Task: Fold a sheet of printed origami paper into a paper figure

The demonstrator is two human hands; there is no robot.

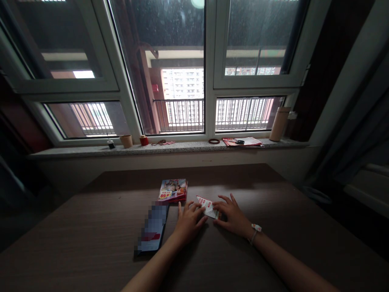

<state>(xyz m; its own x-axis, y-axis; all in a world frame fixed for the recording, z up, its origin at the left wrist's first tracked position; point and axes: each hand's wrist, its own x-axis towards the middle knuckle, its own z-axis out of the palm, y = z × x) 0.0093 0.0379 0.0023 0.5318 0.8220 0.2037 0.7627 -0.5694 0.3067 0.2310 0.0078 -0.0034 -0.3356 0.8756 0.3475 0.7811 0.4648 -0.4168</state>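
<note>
A folded paper leaflet, white with red print and a pointed far-left corner, lies on the brown table. My left hand rests at its left side with fingers spread, the fingertips touching the paper. From the right, my right hand reaches over the leaflet's other end with its fingers apart, covering part of that edge. A bracelet circles my right wrist. Beyond my left hand sits a stack of colourful printed leaflets. A phone, partly pixelated, lies left of my left forearm.
Behind the table runs a stone windowsill. It holds a paper cup, a small red jar, a dark ring, papers with scissors on them, and a tall flask.
</note>
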